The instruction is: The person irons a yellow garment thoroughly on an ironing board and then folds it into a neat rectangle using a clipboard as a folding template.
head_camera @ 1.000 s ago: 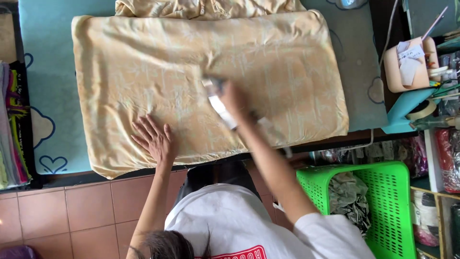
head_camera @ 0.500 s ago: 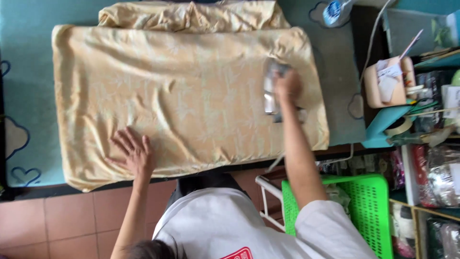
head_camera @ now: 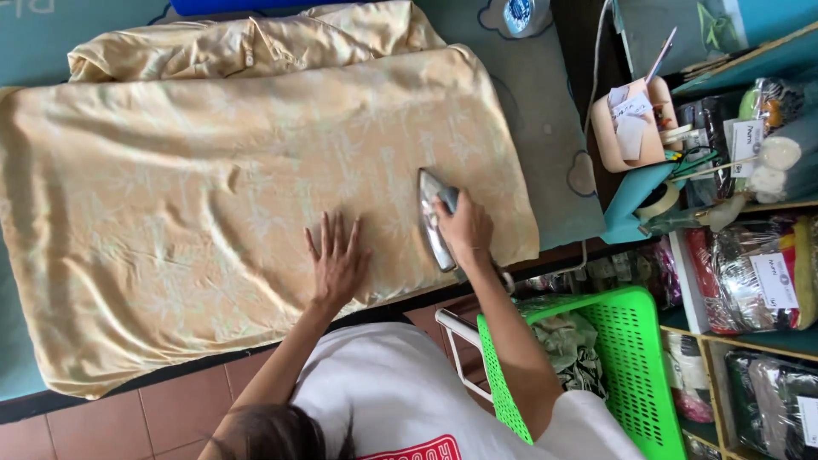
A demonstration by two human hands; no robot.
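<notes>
A pale yellow, leaf-patterned cloth (head_camera: 213,196) is spread over the blue padded ironing table (head_camera: 545,128), right under both sets of fingers. The left hand (head_camera: 338,264) is pressed flat on it, fingers fanned wide. Just beside those fingertips, a silver-soled iron (head_camera: 434,217) is gripped by the right hand (head_camera: 464,228), fingers wrapped round its handle.

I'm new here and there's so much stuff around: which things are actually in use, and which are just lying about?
In use:
iron, gripped by the right hand
yellow cloth, pressed flat by the left hand
padded table under the cloth

Lying about:
green basket
tape roll
paper holder
wrapped packs on the shelves
</notes>
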